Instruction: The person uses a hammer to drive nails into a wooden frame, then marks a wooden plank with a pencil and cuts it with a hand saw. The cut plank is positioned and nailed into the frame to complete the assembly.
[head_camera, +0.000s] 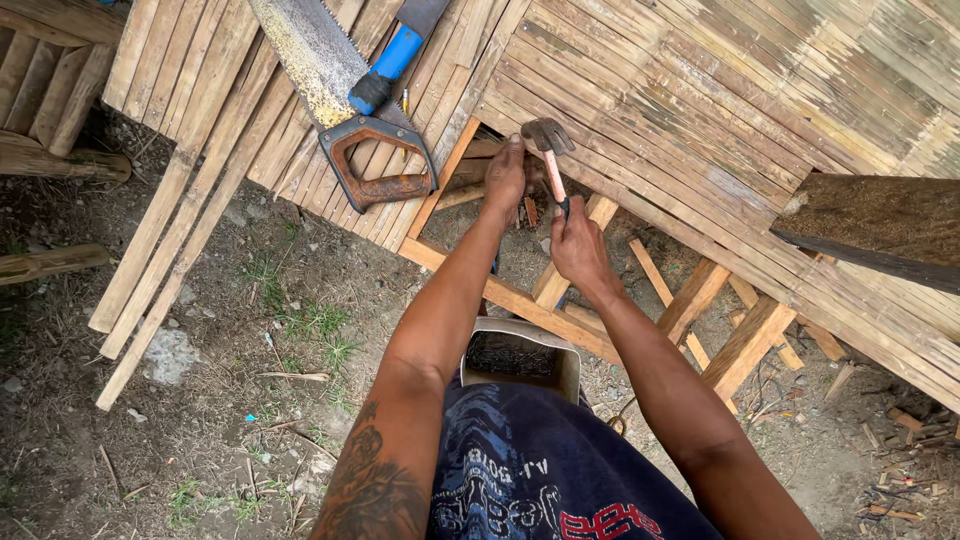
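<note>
- The right hand (578, 245) is closed around the handle of a claw hammer (549, 150), fingers wrapped tight at the lower end of the handle.
- The hammer stands nearly upright, its dark metal head raised above the hand and just beside the fingertips of the left hand (505, 172).
- The left hand rests on the edge of the woven bamboo panel (700, 110), fingers curled and pressed down at the wooden frame (560, 290); whether it pinches anything small I cannot tell.
- The wooden frame lies under the panel, its pale slats showing below the panel's edge and running out to the right of the hammer.
- A handsaw (340, 90) with a rusty metal grip lies on the panel to the left of the hammer, well apart from both hands.
- A tool with a blue handle (395, 55) lies across the saw, up and left of the hammer.
- A white container (520, 365) holding dark nails sits below the hammer, between the two forearms and near the person's lap.
- Loose bamboo slats (180, 230) lean off the panel's left edge onto bare earth, far left of the hammer.
- A dark rough plank (880, 225) lies on the panel, well to the right of the hammer.
</note>
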